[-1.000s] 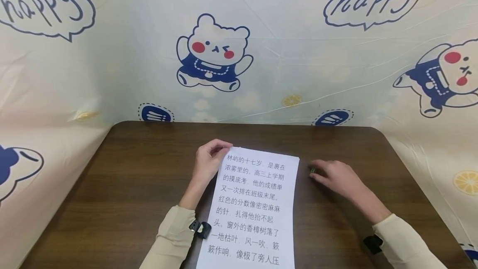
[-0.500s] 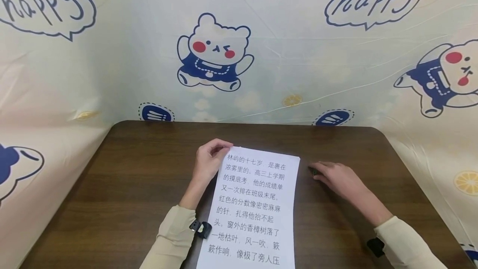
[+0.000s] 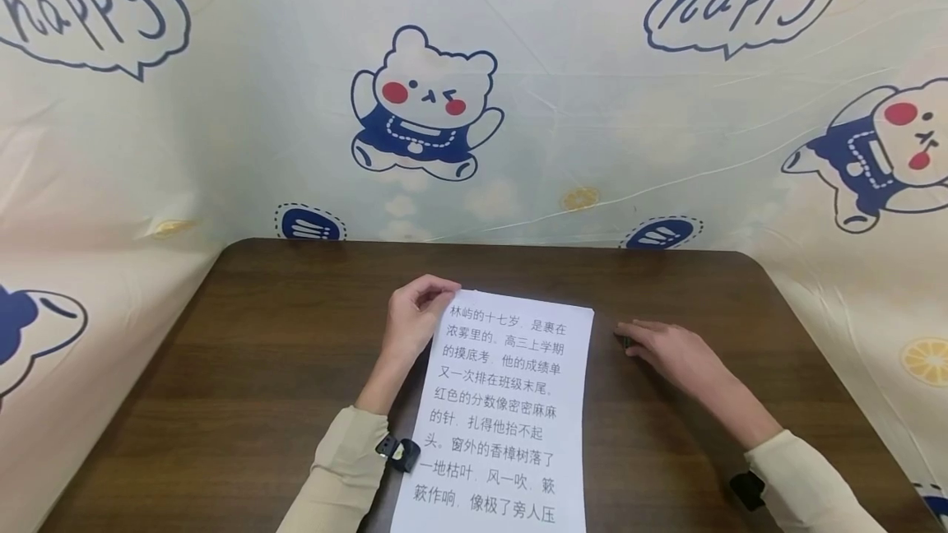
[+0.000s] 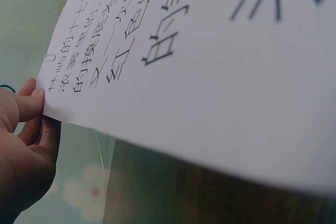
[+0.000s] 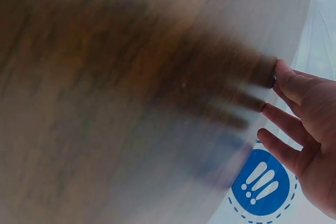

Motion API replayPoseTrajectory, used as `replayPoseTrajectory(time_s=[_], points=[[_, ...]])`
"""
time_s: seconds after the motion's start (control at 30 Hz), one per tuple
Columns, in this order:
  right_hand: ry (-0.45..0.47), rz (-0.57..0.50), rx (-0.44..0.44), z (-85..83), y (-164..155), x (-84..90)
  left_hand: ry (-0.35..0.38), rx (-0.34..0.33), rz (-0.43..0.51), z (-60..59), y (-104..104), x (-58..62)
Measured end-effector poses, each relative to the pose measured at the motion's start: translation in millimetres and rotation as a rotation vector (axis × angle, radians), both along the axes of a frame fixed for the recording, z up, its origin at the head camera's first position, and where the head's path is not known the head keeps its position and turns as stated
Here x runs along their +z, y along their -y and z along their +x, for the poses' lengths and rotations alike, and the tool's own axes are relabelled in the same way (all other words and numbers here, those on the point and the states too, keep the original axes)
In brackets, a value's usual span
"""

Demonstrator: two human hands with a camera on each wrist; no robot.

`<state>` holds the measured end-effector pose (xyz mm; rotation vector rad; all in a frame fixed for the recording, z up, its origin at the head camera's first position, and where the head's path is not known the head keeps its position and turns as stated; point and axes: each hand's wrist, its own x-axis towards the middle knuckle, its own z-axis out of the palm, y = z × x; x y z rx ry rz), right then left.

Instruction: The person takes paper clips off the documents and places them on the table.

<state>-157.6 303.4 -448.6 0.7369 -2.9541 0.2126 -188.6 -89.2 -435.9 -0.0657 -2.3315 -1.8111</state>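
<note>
Dark wood table (image 3: 259, 368), cartoon-bear cloth backdrop (image 3: 563, 105) behind and at both sides. Left hand (image 3: 411, 319) pinches far-left corner of printed paper sheet (image 3: 504, 418); thumb and fingers curled on edge, corner lifted off table in left wrist view. Rest of sheet runs from pinch toward person. Right hand (image 3: 670, 352) lies flat on table, well right of sheet, fingers fairly straight, fingertips over small dark object (image 3: 625, 341), mostly hidden. Cannot tell whether right hand grips it.

Sheet (image 3: 504, 410) on table (image 3: 259, 368), between hands.
</note>
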Motion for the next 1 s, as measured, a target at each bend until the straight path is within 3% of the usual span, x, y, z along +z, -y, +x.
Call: replayPoseTrajectory(time_s=[0.47,1.0], points=[[0.037,-0.004,-0.033,2.3,-0.6,-0.6,0.039,0.023,-0.01,1.5,1.6,-0.3],[-0.007,0.029,0.006,3.1,0.1,-2.2,0.019,0.023,0.005,1.1,2.0,-1.3]])
